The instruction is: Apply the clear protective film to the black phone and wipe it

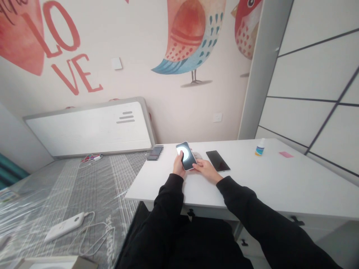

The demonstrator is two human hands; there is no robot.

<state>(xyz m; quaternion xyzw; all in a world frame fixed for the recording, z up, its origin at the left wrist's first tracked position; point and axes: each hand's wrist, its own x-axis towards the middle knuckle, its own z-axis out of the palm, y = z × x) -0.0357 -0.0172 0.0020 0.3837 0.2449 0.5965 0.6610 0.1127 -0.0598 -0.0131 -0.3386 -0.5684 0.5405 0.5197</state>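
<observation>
A smartphone (187,157) with a lit screen showing a bright ring is tilted up above the white desk (252,179). My left hand (178,165) is closed round its left side, the thumb lying over the glass. At the lower right corner of the phone, the fingers of my right hand (206,168) grip the edge. Behind the phone, a small pale object (197,155) is partly hidden, and I cannot make out what it is. Just beyond my right hand a dark-screened tablet (218,160) lies flat on the desk.
A small bottle (259,148) with a blue and yellow label stands on the right, near a pink slip (286,154). A blurred dark item (155,152) lies at the desk's left corner. On the bed at left are a white power strip (65,226) and its cord.
</observation>
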